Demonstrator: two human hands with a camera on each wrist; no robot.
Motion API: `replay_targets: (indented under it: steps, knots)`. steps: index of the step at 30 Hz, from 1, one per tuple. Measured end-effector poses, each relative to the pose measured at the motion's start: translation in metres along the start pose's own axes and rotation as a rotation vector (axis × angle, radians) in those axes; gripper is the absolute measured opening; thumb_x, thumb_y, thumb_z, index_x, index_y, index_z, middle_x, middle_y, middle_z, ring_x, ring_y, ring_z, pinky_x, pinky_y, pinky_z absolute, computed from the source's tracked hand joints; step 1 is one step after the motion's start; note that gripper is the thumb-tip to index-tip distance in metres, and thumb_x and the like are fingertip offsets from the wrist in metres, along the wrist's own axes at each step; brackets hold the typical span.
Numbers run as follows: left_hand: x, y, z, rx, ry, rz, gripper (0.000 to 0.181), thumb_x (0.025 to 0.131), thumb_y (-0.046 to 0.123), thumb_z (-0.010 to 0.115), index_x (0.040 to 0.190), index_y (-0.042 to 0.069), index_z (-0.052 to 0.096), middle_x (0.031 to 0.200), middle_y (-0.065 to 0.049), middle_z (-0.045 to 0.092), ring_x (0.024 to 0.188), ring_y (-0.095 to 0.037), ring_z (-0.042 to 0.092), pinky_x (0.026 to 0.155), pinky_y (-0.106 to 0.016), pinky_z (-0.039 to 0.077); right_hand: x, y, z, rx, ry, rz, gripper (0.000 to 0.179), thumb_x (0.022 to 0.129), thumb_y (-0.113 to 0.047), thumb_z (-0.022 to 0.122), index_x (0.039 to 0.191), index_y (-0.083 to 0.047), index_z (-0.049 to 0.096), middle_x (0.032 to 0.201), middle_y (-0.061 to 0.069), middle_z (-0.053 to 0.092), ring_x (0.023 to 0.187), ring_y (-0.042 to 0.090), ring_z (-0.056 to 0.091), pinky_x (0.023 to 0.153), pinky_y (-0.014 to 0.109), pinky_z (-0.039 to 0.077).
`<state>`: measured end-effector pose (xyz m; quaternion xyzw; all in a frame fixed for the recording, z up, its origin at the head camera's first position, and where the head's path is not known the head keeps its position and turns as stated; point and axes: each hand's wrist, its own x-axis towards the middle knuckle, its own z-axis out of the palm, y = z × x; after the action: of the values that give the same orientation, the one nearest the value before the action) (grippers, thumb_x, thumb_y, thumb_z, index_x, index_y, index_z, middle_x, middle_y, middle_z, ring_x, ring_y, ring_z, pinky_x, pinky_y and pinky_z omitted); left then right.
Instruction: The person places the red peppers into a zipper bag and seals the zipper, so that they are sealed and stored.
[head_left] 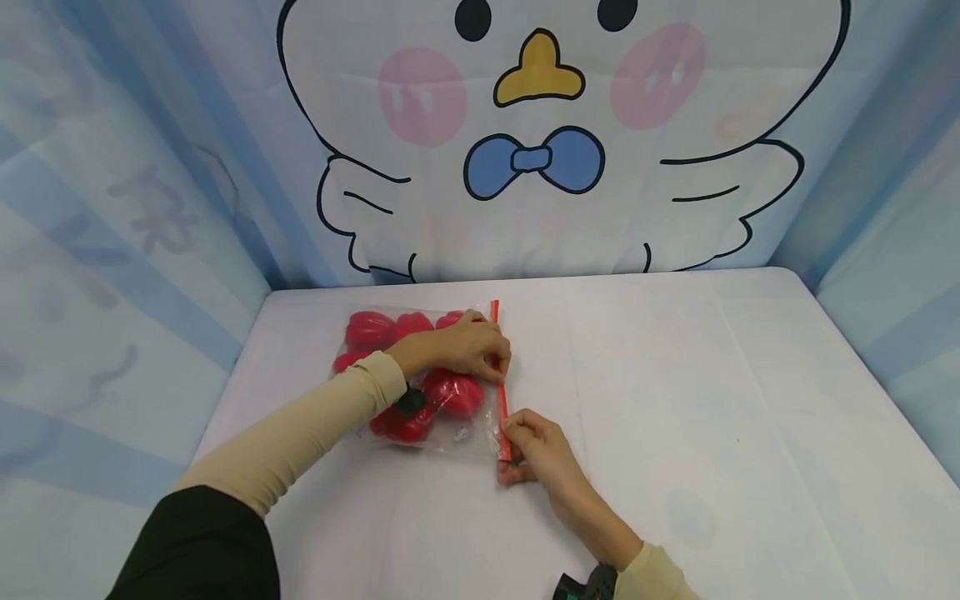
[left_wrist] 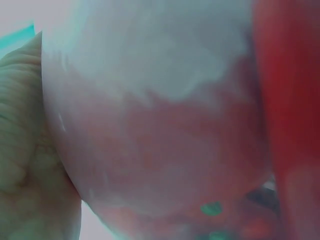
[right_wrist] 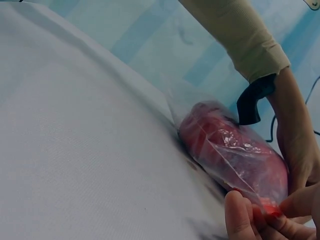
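Observation:
A clear zip bag (head_left: 480, 433) lies on the table with several red bell peppers (head_left: 371, 331) inside; its red zip strip (head_left: 503, 408) runs along the right side. My left hand (head_left: 468, 346) reaches over the bag, thumb and fingers pinching the strip near its middle. At the strip's near end my right hand (head_left: 542, 450) pinches the corner between thumb and fingers. The right wrist view shows the bag (right_wrist: 235, 145) bulging around the peppers, with the right fingers (right_wrist: 237, 215) at its red edge. Blurred plastic (left_wrist: 160, 150) fills most of the left wrist view.
The white tabletop (head_left: 675, 400) extends right of the bag and toward the front. Behind it hangs a curtain (head_left: 540, 233) with a cartoon figure, and blue curtains (head_left: 112, 292) flank the sides. A black device (head_left: 588, 583) sits at the right wrist.

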<state>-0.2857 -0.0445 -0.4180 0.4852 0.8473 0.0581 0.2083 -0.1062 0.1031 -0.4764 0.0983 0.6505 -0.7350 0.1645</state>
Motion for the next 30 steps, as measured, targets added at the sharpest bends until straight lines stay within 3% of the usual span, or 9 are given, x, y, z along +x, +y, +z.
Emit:
replay_targets:
  steps: [16,30]
  knots:
    - [0.003,-0.002,0.000,-0.018,0.012,-0.006,0.011,0.095,0.033,0.076,0.093,0.023,0.077,0.100,0.007,0.073,0.116,-0.015,0.058,0.124,-0.056,0.022,-0.015,0.006,0.000,-0.004,0.007,0.025,0.021,0.105,-0.019,0.057,0.105,0.001,0.060,0.088,0.007,0.064,0.064,0.013,0.063,0.060,0.032,0.061]
    - [0.000,-0.006,0.005,-0.025,0.039,-0.014,0.010,0.095,0.034,0.076,0.091,0.025,0.077,0.097,0.009,0.072,0.112,-0.013,0.058,0.122,-0.056,0.024,-0.018,0.008,0.000,-0.027,-0.047,0.032,0.023,0.106,-0.021,0.057,0.106,0.002,0.060,0.085,0.004,0.065,0.063,0.011,0.063,0.059,0.029,0.060]
